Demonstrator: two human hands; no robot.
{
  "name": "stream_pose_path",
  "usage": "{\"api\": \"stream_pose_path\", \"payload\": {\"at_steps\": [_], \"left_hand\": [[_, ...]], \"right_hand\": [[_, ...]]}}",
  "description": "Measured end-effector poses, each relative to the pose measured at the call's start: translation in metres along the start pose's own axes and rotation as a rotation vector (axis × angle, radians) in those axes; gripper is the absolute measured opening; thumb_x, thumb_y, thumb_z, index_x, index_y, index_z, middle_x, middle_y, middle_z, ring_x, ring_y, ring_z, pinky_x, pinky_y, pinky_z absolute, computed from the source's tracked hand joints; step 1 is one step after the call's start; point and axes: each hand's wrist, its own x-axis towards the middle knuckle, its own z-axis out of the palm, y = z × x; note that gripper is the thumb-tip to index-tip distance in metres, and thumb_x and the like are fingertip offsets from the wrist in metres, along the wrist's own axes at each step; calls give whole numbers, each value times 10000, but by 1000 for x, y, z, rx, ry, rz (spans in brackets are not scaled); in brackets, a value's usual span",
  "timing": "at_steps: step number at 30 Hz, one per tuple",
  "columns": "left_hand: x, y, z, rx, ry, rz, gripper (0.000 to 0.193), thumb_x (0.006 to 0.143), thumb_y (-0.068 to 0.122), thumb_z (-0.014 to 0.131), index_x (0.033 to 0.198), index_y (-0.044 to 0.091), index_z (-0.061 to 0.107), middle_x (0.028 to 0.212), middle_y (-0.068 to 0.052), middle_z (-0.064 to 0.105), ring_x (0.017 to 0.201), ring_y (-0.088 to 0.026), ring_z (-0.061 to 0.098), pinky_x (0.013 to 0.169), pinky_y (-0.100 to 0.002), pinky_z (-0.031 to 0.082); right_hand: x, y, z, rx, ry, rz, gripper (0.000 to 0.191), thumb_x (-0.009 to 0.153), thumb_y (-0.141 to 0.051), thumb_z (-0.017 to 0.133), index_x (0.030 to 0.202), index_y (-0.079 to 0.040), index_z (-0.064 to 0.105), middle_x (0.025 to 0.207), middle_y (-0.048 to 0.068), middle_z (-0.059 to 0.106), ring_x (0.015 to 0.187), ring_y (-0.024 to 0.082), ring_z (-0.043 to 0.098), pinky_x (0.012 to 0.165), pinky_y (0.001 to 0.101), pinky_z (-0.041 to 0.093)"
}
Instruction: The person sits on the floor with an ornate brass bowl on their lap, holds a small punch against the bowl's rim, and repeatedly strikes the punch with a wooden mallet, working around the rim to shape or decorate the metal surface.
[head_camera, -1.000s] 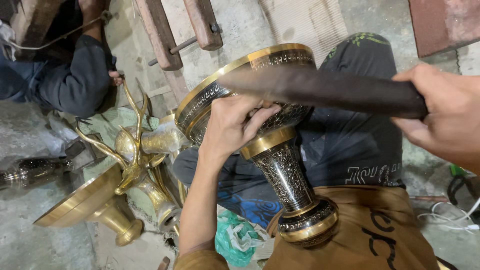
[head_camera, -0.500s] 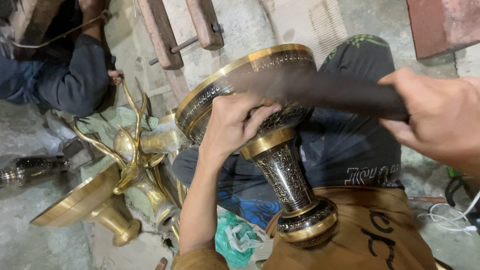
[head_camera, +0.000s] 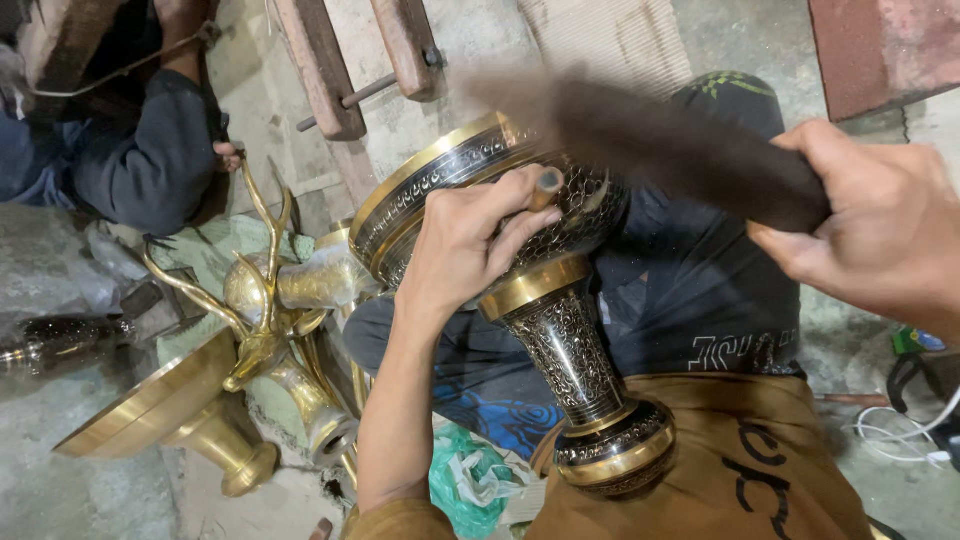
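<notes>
A tall brass vase with black engraved patterning lies tilted across my lap, its wide mouth up and to the left, its round foot low near my knee. My left hand holds a small punch-like tool against the vase's bowl, fingers closed around it. My right hand grips a dark wooden mallet or stick, blurred with motion, raised above the vase's rim.
A brass deer figure and a plain brass bowl on a stem sit at left. Another person in dark clothes sits at upper left. Wooden frame legs stand behind; green plastic bag below; cables at right.
The mallet in my right hand has swung upward and left over the vase's rim. My left hand stays on the vase bowl with the small tool.
</notes>
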Motion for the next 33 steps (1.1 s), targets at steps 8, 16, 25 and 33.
{"api": "stream_pose_path", "payload": {"at_steps": [8,16,25,33], "left_hand": [[1,1,-2,8,-20,-12,229,950,148,799,1120,48,684,770,-105,665,649,-252,645,633,-353,504],[3,0,-1,28,-36,10,185,934,165,820,1056,90,703,753,-103,671,602,-246,634,619,-351,506],[1,-3,-1,-35,-63,31,301,967,170,769,1220,48,661,826,-90,693,693,-259,668,680,-362,531],[-5,0,14,-28,176,-87,349,958,119,821,1234,49,619,830,-47,715,660,-91,668,624,-236,548]], "right_hand": [[-1,-7,-2,-76,11,-60,425,745,-137,840,1136,-76,687,821,105,730,700,277,722,627,388,557],[-2,-6,-3,9,-35,52,441,779,-165,827,1183,-79,673,766,93,696,676,224,723,617,353,561],[-10,5,6,-67,-21,6,477,763,-194,838,1195,-74,673,782,97,708,686,254,727,621,374,569],[-9,21,18,-54,47,86,461,773,-151,816,1193,-51,656,753,141,690,691,326,710,627,415,554]]}}
